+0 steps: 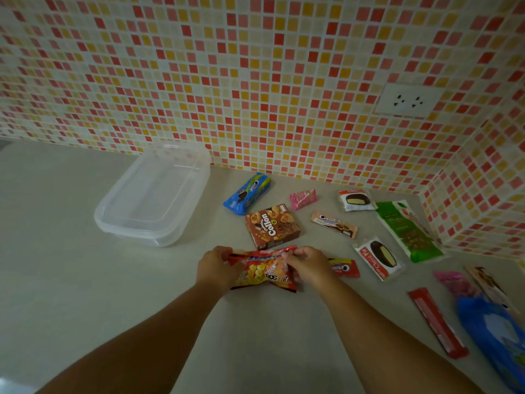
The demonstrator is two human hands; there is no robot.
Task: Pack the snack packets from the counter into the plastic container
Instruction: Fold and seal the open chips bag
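Observation:
An orange and red chip packet (262, 270) is held over the counter in front of me. My left hand (217, 265) grips its left top corner and my right hand (308, 265) pinches its right top edge. The clear plastic container (153, 194), its lid on, stands to the upper left by the wall. Several other snack packets lie to the right: a brown Collon box (272, 226), a blue cookie pack (247, 192), a small pink packet (302, 198), two choco pie packs (356, 200) (379, 258), a green packet (407, 230).
A red cream-cookie pack (345, 268) lies just behind my right hand. A long red stick packet (437, 322), a blue bag (494, 334) and a pink packet (454, 282) lie at the far right. A tiled wall with a socket (409, 100) stands behind the beige counter (71, 280).

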